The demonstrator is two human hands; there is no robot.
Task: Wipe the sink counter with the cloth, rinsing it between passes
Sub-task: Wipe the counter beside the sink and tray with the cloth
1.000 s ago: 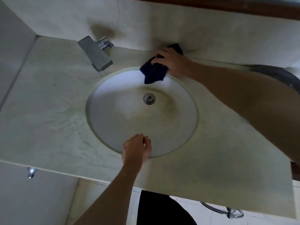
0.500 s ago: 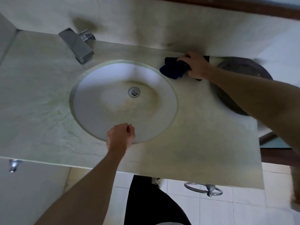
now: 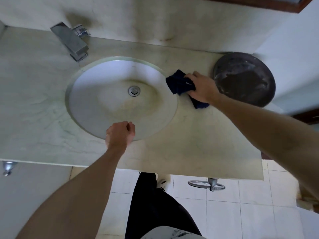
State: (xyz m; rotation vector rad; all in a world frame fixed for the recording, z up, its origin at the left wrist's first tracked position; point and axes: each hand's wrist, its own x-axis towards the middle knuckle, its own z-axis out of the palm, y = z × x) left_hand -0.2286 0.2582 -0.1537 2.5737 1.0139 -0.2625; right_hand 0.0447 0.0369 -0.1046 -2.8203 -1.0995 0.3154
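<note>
We pressed the cloth (image 3: 181, 84) to the counter (image 3: 198, 135) beside the basin's (image 3: 96, 94) right rim, right hand (image 3: 202, 88) gripping it; the left hand (image 3: 119, 134), fingers curled and empty, rested at the near rim. Firm, overlapping strokes seemed best.

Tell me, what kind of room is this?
Most likely a bathroom: a round sink sunk into a pale stone counter, a chrome tap at the wall, and white floor tiles below.

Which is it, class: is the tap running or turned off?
Off, it seems: no stream shows below the tap, and no water is seen pooling in the basin.
</note>
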